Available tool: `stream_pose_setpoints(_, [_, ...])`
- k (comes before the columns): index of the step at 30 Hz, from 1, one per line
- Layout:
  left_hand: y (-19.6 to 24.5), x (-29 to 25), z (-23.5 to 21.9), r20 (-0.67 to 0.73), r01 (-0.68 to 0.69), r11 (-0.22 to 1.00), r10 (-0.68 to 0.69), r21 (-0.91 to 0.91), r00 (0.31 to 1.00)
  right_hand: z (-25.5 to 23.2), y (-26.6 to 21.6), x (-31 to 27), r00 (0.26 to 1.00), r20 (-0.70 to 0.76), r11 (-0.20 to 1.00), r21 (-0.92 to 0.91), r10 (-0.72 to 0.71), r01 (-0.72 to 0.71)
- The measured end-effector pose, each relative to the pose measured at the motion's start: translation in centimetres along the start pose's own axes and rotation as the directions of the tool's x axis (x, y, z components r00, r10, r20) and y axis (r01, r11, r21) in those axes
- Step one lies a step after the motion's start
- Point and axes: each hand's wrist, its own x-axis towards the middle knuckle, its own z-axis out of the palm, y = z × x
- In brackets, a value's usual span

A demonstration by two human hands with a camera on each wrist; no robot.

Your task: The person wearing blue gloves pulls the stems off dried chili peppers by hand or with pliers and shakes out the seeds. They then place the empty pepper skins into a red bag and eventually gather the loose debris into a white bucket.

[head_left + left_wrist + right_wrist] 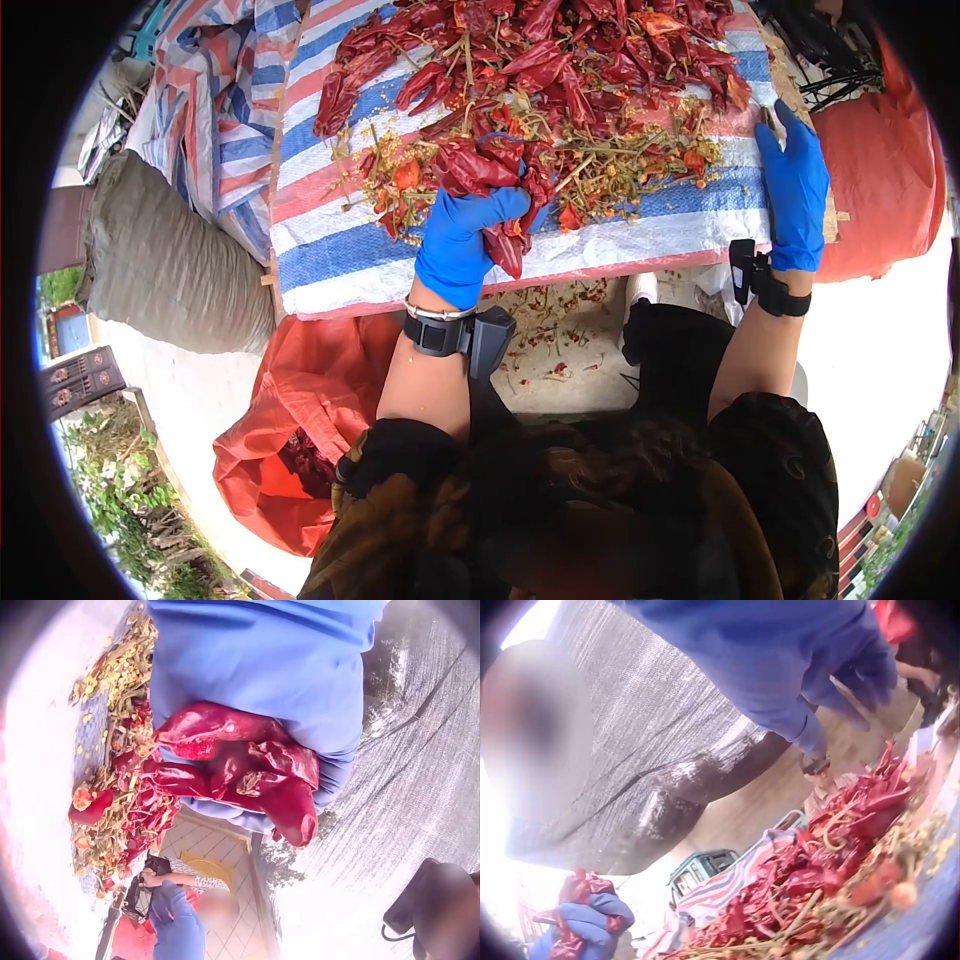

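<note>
Peppers [478, 168] bunched in the gloved left hand [450, 245], over the near part of the striped sheet [330, 262]!
Left fingers curl firmly round that wrinkled red clutch, stems and seeds [640, 165] scattered beside it, the bigger pepper pile [560, 60] farther back; over at the sheet's right edge, the gloved right hand [797, 195] has its fingers extended, thumb spread apart, while a red sack [310, 385] gapes below, left.

No text, label, brand, number or sign can be read
</note>
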Motion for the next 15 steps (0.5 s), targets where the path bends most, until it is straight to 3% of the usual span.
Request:
stream_pose_setpoints(1, [0.2, -0.2, 0.7, -0.047, -0.051, 0.999, 0.05, -0.001, 0.998, -0.3, 1.6, 0.2, 0.99, 0.062, 0.99, -0.065, 0.126, -0.122])
stream_pose_setpoints(2, [0.4, -0.2, 0.2, -0.06, -0.062, 0.998, 0.062, 0.004, 0.996, 0.1, 4.4, 0.2, 0.991, 0.065, 0.971, -0.221, 0.114, -0.097])
stream_pose_setpoints(3, [0.4, 0.0, -0.5, 0.042, -0.036, 0.999, 0.036, -0.003, 0.998, 1.2, 7.7, 0.2, 0.985, 0.101, 0.953, -0.286, 0.136, -0.103])
stream_pose_setpoints(4, [0.5, 0.1, -1.0, 0.146, -0.007, 1.0, 0.008, -0.007, 0.989, 1.6, 8.3, 0.2, 0.986, 0.105, 0.957, -0.275, 0.129, -0.096])
stream_pose_setpoints(6, [0.7, 0.1, -0.5, 0.154, -0.041, 0.999, 0.036, 0.028, 0.987, 1.7, 8.4, -0.1, 0.929, 0.25, 0.94, -0.276, 0.273, -0.202])
stream_pose_setpoints(8, [0.6, 0.3, -0.8, 0.283, 0.015, 0.976, 0.049, -0.218, 0.958, 1.5, 8.2, -0.1, 0.945, 0.245, 0.95, -0.274, 0.218, -0.148])
stream_pose_setpoints(9, [0.8, 0.3, 0.0, 0.292, 0.019, 0.954, 0.073, -0.3, 0.954, 1.4, 8.3, -0.3, 0.947, 0.238, 0.958, -0.238, 0.216, -0.159])
stream_pose_setpoints(14, [1.0, 0.5, -0.9, 0.295, -0.008, 0.95, 0.105, -0.313, 0.95, 1.5, 10.1, -0.7, 0.958, 0.187, 0.965, -0.191, 0.216, -0.18])
stream_pose_setpoints(15, [1.1, 0.4, -0.9, 0.269, -0.034, 0.955, 0.117, -0.294, 0.956, 1.1, 9.9, -0.6, 0.928, 0.254, 0.938, -0.286, 0.272, -0.197])
